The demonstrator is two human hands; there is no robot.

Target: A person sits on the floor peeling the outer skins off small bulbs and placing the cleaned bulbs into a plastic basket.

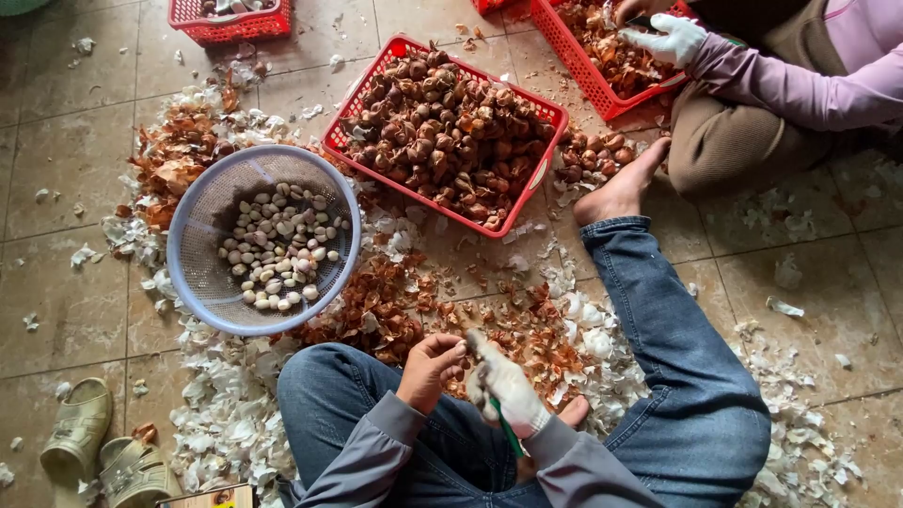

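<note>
Brown-skinned and small, a shallot (458,350) sits pinched at the fingertips of the bare left hand (428,369), low in the middle of the view and just above the person's lap; the fingers are curled tightly round it, so only a sliver of the bulb shows. Touching it from the right is the right hand (506,386), which wears a pale glove and is closed in a fist round a green-handled knife (509,436); the handle pokes out below the palm, while the blade is hidden by the glove and cannot be made out. Both grey sleeves come up from the bottom edge, over blue jeans (691,376), with the right leg stretched toward the top of the view and a bare foot (623,186) at its end. Just beyond the hands lies a heap of brown peelings (376,306) mixed with white skins that spread across the tiled floor (56,150). Farther out on the left, a lavender plastic colander (202,221) holds peeled pale cloves (282,246). Beside it, toward the top, a red basket (541,174) is piled with unpeeled shallots (442,127). At the upper right another person, seated, rests a white-gloved hand (666,39) on a second red basket (569,56) of bulbs. A pair of olive sandals (99,450) lies at the lower left.
</note>
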